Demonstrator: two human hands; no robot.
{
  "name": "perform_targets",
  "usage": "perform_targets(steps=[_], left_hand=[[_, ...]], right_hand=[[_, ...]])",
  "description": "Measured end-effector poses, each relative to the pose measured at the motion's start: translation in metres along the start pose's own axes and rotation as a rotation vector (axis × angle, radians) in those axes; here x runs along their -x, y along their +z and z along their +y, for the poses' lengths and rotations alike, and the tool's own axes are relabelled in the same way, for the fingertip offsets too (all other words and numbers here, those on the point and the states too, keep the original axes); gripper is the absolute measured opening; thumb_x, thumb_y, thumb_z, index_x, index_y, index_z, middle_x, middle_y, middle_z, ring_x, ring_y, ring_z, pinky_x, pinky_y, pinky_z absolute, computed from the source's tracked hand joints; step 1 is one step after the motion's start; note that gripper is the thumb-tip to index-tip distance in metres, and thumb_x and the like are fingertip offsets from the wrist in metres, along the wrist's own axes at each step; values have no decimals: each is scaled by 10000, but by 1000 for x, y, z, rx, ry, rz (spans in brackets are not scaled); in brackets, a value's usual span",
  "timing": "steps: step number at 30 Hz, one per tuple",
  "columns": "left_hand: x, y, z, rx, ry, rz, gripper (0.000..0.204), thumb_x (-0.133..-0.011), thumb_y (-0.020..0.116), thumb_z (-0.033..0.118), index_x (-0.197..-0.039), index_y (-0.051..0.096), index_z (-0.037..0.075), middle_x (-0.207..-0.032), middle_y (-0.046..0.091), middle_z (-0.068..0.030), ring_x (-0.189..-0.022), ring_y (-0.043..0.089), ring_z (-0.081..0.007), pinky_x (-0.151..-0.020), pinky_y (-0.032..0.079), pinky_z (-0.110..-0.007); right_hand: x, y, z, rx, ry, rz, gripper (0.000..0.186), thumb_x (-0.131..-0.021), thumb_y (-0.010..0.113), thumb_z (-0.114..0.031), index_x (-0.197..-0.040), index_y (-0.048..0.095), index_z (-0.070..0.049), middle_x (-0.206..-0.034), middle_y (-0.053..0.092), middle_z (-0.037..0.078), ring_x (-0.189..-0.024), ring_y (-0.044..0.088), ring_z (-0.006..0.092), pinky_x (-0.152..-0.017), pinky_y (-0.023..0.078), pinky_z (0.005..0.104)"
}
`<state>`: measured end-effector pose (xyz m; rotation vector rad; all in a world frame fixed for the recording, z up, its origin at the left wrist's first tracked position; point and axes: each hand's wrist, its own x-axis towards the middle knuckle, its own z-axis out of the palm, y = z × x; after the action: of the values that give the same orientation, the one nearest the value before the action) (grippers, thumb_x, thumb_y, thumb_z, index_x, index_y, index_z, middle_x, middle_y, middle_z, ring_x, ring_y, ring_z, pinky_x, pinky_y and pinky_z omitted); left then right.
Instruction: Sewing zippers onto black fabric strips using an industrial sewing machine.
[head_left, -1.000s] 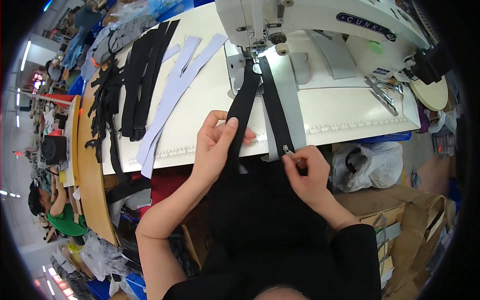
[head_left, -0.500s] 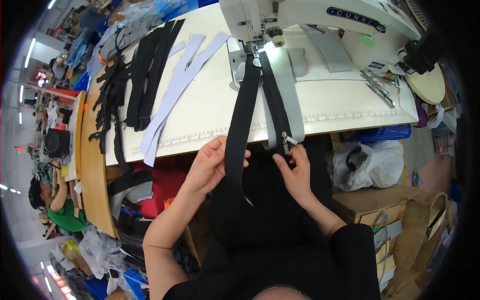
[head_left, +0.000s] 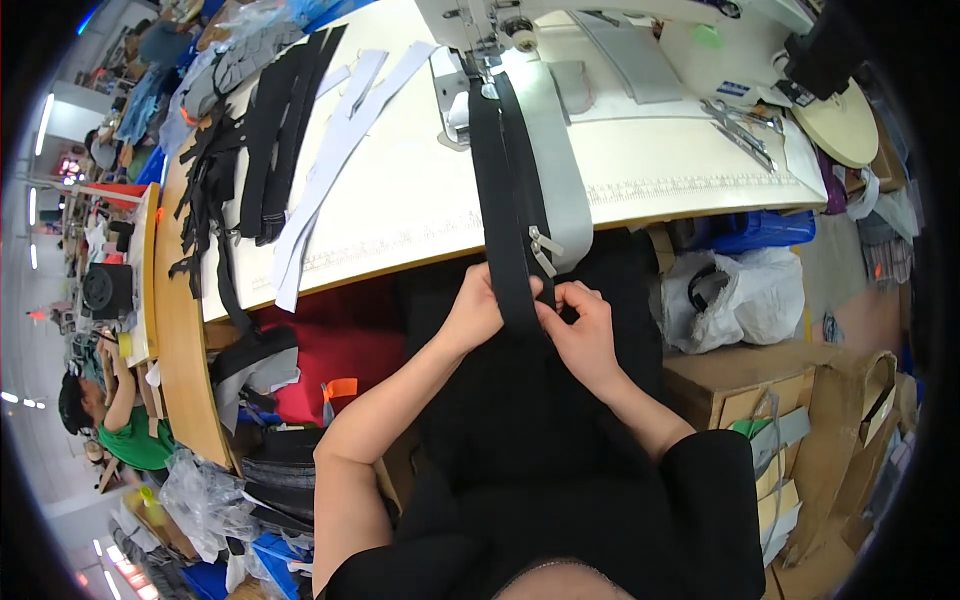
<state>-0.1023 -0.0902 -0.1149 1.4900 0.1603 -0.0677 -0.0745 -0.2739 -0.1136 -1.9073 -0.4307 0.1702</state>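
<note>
A long black fabric strip [head_left: 496, 200] runs from under the presser foot [head_left: 488, 88] of a sewing machine [head_left: 470, 25] down past the table edge. Along its right side lies a black zipper [head_left: 528, 165] with a metal slider and pull [head_left: 543, 248] near its lower end. Beneath them is a grey strip [head_left: 568, 200]. My left hand [head_left: 476, 310] is closed round the black strip just below the table edge, its fingertips behind the fabric. My right hand [head_left: 582, 335] pinches the strip's right edge beside the zipper's lower end; exactly which layers it grips is hidden.
White strips [head_left: 340, 165] and black strips [head_left: 285, 140] lie left on the white table [head_left: 400, 200]. Scissors and wrenches [head_left: 745, 135] rest at the right. A white bag [head_left: 735, 300] and cardboard box [head_left: 740, 375] stand below. A co-worker in green [head_left: 135, 440] is far left.
My left hand has moved right, bringing the black strip against the zipper, where the two were spread apart. My right hand has shifted lower and closed in on the strip's edge. The view has shifted slightly.
</note>
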Motion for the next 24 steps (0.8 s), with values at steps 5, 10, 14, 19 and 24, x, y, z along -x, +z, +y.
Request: perform_targets(steps=[5,10,14,19,24], left_hand=[[10,22,13,267,-138,13,191,-1027,694,168,-933,711,2,-794,694,19,-724,605,-23,-623,488,-217],[34,34,10,197,-191,5,173,-1017,706,156,-966,728,-8,-819,725,-12,-717,636,-40,-617,522,-239],[47,37,17,112,-235,-125,127,-977,755,123,-956,765,-2,-856,754,-3,-762,670,-42,-659,543,-228],[52,40,24,79,-302,-209,127,-972,762,116,-989,757,-10,-837,764,-48,-725,701,-73,-603,551,-237],[51,45,34,196,-448,-165,147,-962,782,145,-975,752,2,-833,754,-54,-696,704,-94,-574,557,-228]], right_hand=[[33,-16,4,-22,64,-117,191,-907,789,-207,-848,713,-42,-766,629,71,-763,582,235,-779,414,362],[72,-33,10,-21,96,-207,201,-933,762,-213,-845,727,-35,-756,631,66,-776,592,237,-798,412,361],[86,-51,3,-5,59,-252,222,-929,772,-237,-833,724,-43,-778,643,60,-762,596,232,-792,411,364],[101,-71,4,196,-219,-145,325,-770,913,-214,-983,690,-113,-895,660,49,-797,606,236,-745,426,359],[93,-67,8,395,-725,73,489,-707,899,-187,-1160,715,-161,-1102,672,-1,-1055,601,211,-846,471,357]])
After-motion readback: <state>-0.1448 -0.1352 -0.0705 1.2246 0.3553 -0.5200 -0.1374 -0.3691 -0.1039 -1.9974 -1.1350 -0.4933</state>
